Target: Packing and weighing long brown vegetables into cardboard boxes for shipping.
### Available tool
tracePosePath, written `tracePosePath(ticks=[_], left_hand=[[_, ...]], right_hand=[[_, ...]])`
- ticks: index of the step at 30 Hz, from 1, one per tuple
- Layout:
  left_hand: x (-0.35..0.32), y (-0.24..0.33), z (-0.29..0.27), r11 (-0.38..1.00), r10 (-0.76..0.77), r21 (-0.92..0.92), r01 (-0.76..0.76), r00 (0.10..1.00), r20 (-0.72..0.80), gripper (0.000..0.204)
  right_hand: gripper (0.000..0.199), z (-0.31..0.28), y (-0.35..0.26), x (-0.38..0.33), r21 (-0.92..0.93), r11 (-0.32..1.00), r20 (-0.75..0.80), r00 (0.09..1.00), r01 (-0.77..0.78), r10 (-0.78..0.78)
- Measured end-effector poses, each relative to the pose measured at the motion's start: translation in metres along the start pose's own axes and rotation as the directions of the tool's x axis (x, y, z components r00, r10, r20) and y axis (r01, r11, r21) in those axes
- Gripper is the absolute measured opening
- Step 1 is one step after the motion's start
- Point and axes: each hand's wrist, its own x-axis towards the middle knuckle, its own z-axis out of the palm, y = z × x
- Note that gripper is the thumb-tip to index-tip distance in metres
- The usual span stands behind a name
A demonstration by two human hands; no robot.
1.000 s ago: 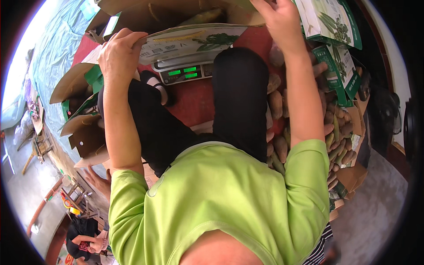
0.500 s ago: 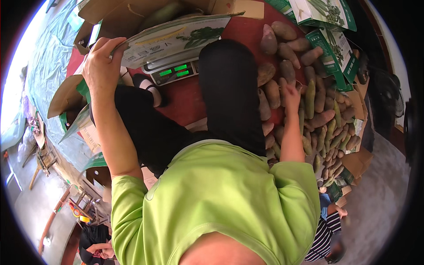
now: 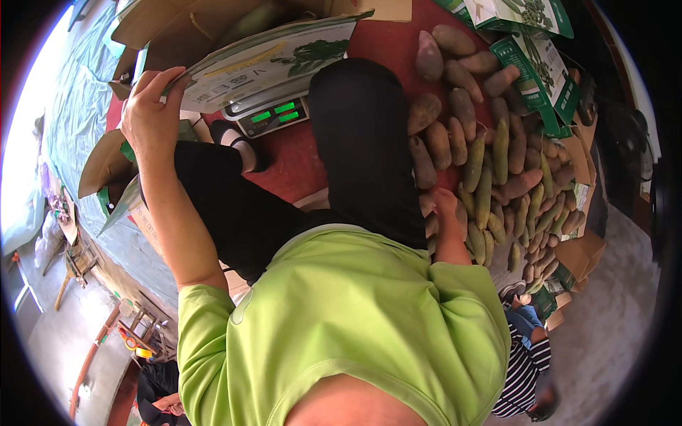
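My left hand (image 3: 150, 106) pinches the edge of a printed cardboard flap (image 3: 266, 67) on a brown box, fingers and thumb closed on it. Under the flap's lower edge, a digital scale (image 3: 272, 116) with lit green displays shows in part. At my right side, my right hand (image 3: 445, 202) reaches down into a spread of produce, against a reddish-brown tuber (image 3: 426, 206). Its fingers are partly hidden, so their grip does not show. Around it lie several brown tubers (image 3: 462, 113) and long green cucumber-like vegetables (image 3: 474, 163).
Green-and-white printed cartons (image 3: 529, 71) stand at the far right. A brown open carton (image 3: 106, 162) is by my left leg. My black-trousered knee (image 3: 362, 106) rises between scale and produce. A person in a striped shirt (image 3: 524, 369) is at the lower right; another's arm (image 3: 167, 402) shows lower left.
My right hand has come back toward me, from the tubers further out to those beside my thigh. My left hand and the flap have shifted slightly left.
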Motion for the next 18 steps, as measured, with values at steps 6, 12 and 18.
tracePosePath(ticks=[6,12,18], left_hand=[[0.002,-0.002,0.006,0.996,0.081,-0.034,-0.081,0.997,-0.013,0.014],[0.001,-0.007,0.001,0.999,0.04,-0.028,-0.04,0.999,0.0,0.014],[0.001,-0.002,0.004,0.998,0.055,-0.022,-0.054,0.998,0.013,0.013]], right_hand=[[0.031,0.011,0.008,0.01,-0.115,0.987,0.009,0.994,0.108,-0.107],[0.029,0.034,-0.004,0.006,-0.006,0.995,0.018,0.995,0.097,-0.097],[0.031,0.037,-0.017,-0.002,0.063,0.996,0.049,0.997,0.055,-0.058]])
